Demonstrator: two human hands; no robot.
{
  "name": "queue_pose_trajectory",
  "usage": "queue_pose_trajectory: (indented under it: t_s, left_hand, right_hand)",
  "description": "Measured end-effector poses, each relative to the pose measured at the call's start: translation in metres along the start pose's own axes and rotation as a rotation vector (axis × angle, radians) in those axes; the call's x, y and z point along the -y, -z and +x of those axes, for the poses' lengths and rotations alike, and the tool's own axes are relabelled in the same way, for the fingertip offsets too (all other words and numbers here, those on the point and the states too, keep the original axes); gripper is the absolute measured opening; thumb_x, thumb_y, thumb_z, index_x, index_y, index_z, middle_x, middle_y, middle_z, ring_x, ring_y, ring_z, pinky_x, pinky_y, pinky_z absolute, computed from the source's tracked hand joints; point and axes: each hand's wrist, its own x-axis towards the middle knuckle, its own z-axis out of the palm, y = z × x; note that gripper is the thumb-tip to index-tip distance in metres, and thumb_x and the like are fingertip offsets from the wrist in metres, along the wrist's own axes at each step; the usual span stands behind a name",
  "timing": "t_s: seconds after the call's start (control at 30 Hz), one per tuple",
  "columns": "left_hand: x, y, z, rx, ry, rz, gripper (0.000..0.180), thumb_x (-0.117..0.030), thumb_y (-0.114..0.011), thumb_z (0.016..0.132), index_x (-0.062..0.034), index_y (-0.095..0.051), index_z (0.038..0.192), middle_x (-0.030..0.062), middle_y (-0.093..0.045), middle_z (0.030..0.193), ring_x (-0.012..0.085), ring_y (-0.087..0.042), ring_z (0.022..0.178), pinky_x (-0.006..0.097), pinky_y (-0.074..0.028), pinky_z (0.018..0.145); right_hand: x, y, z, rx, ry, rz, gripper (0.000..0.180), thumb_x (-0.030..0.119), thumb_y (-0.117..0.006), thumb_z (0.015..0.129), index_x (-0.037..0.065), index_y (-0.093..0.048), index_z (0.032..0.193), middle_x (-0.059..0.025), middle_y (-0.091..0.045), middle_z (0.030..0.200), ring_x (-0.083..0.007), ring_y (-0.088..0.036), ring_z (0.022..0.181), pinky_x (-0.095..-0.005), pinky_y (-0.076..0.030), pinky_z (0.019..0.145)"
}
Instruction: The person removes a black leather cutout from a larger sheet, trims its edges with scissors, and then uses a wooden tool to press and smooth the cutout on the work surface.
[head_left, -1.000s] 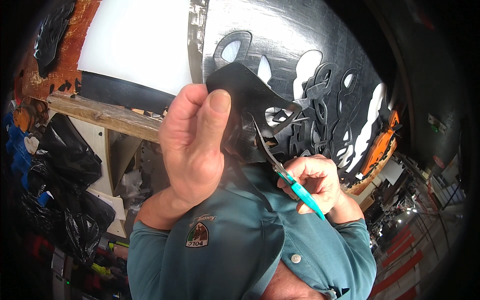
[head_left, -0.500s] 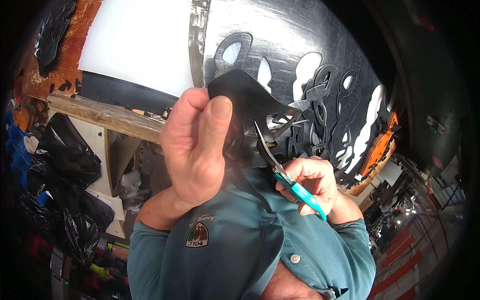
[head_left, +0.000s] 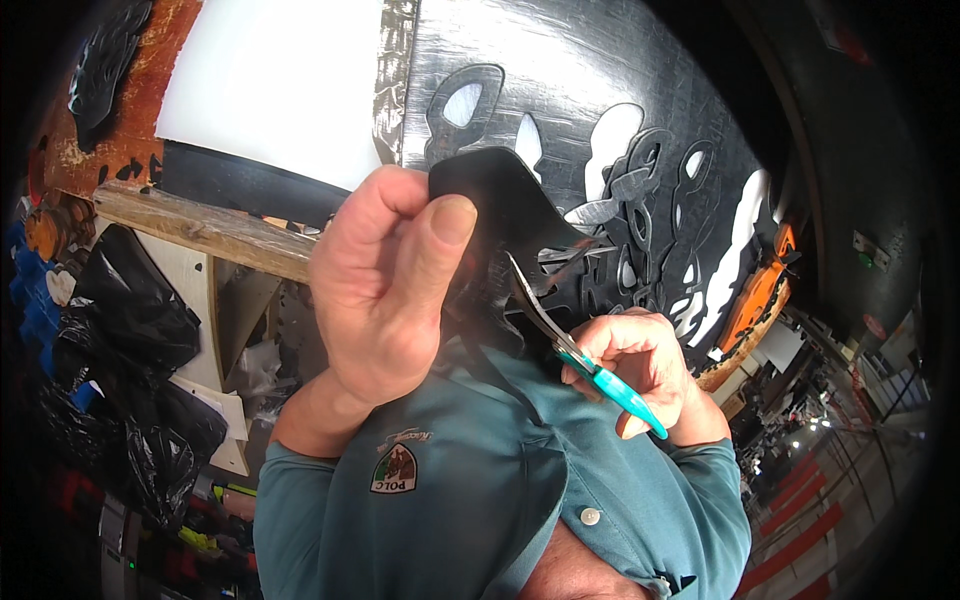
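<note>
My left hand (head_left: 380,290) pinches a thin, bendy black sheet piece (head_left: 495,195) between thumb and fingers, holding it up in front of my chest. Its lower part hangs in shadow, and a narrow black strip trails down over my shirt. In my right hand (head_left: 645,360) is a pair of scissors with teal handles (head_left: 617,390). The blades point up and away, at the right-hand edge of the black piece. Whether they are cutting into it is hard to make out.
Beyond my hands a shiny black sheet (head_left: 560,50) covers the table, with loose black cut-outs (head_left: 640,185) and white gaps. A white sheet (head_left: 270,90) lies to its left, by a wooden edge (head_left: 200,228). Black plastic bags (head_left: 140,300) sit lower left; an orange tool (head_left: 755,305) is far right.
The black piece has turned a little and shifted slightly right. My left hand has tilted with it, its wrist moving a bit left. The scissors have moved slightly right and toward me.
</note>
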Motion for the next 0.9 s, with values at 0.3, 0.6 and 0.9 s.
queue_pose_trajectory:
  t_s: [0.3, 0.6, 0.9]
  left_hand:
    - [0.0023, 0.0017, 0.0009, 0.014, 0.002, -0.005, 0.015, -0.009, -0.066, 0.105, -0.0007, -0.058, 0.096, -0.0085, -0.051, 0.073, -0.0014, -0.037, 0.066, 0.019, -0.027, 0.057]
    - [0.0009, 0.0024, 0.0013, 0.018, 0.051, -0.011, 0.016, -0.011, -0.065, 0.106, -0.0009, -0.058, 0.096, -0.0083, -0.051, 0.074, -0.0010, -0.037, 0.066, 0.019, -0.027, 0.056]
    - [0.0031, 0.0070, 0.0028, 0.066, 0.013, 0.023, 0.016, -0.011, -0.066, 0.106, -0.0007, -0.058, 0.096, -0.0077, -0.052, 0.074, -0.0006, -0.039, 0.066, 0.018, -0.029, 0.057]
  right_hand:
    - [-0.0002, 0.0015, -0.0047, -0.034, -0.035, 0.038, 0.061, 0.026, -0.100, 0.071, -0.008, -0.066, 0.108, -0.0021, -0.068, 0.084, -0.0037, -0.058, 0.067, -0.0205, -0.045, 0.058]
    - [0.0036, 0.0033, -0.0046, -0.030, -0.070, 0.046, 0.059, 0.025, -0.099, 0.071, -0.007, -0.066, 0.108, -0.0018, -0.068, 0.086, -0.0035, -0.058, 0.070, -0.0202, -0.043, 0.060]
    - [0.0061, 0.0024, -0.0047, -0.046, -0.117, 0.084, 0.061, 0.027, -0.099, 0.070, -0.008, -0.067, 0.110, -0.0023, -0.069, 0.089, -0.0044, -0.059, 0.073, -0.0202, -0.044, 0.062]
